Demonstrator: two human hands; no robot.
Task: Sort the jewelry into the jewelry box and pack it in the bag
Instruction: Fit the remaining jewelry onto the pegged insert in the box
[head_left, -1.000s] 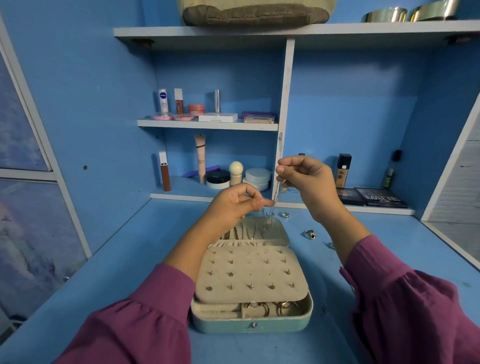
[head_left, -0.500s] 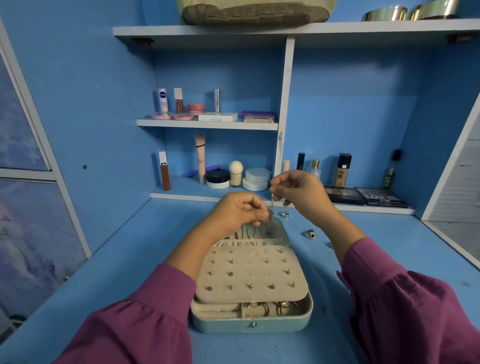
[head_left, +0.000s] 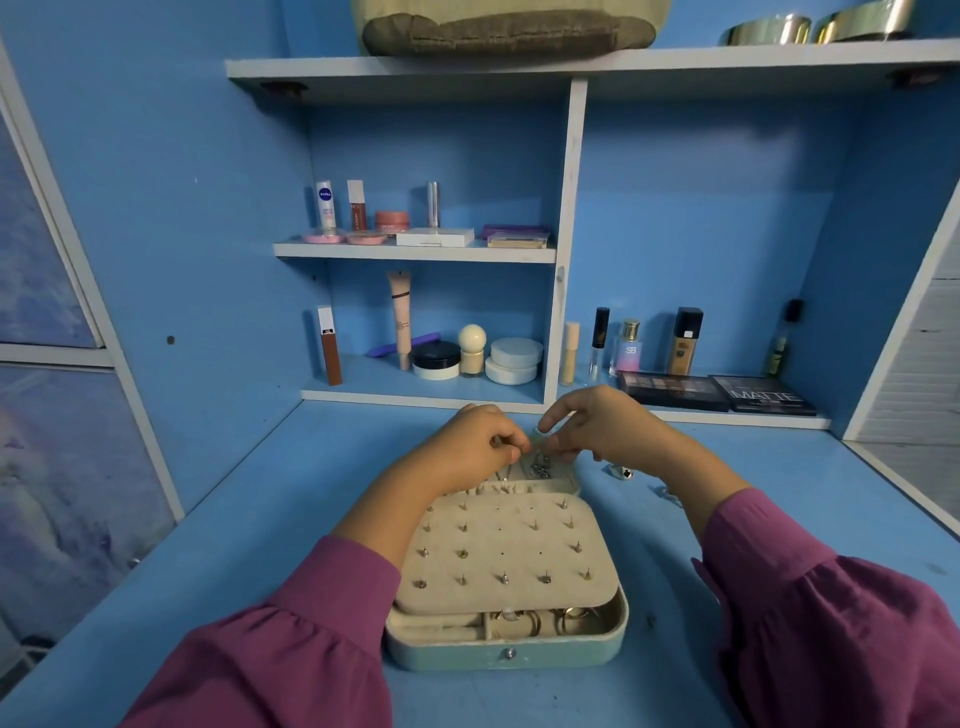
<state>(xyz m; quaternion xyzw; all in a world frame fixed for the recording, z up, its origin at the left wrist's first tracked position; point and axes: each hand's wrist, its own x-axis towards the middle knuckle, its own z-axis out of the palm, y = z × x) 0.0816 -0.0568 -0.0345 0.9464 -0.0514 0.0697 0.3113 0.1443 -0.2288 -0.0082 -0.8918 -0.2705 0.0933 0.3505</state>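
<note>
Head view: a person's two hands meet over the far half of an open box on a blue surface (head_left: 270, 519).
Left hand (head_left: 470, 449): fingers curled, its grip pinched tight on a fine chain (head_left: 540, 465) at the fingertips.
Box (head_left: 511, 656): pale teal shell, cream lining; near half lies toward the person, far half under the hands.
Stud panel (head_left: 506, 556): cream flap over the near half, rows of small earrings pinned in it, a few holes free.
Rings (head_left: 569, 618): sit in the front slots below the panel.
Chain: bunched in a small silver heap in the far half, between the two hands; too crumpled to give a long axis or heading.
Right hand (head_left: 597, 434): grip narrow, thumb and fingers pinching the chain's other part; index finger lifted.
Loose pieces: a ring (head_left: 622, 472) and another small item (head_left: 670, 493) lie on the surface right of the box, not yet sorted.
Handling, as a judgement: the chain looks light, limp and quick to knot; best taken near its ends and laid down slowly. The clasp cannot be made out.
Bag (head_left: 509, 26): on the top shelf, well apart from the box.
</note>
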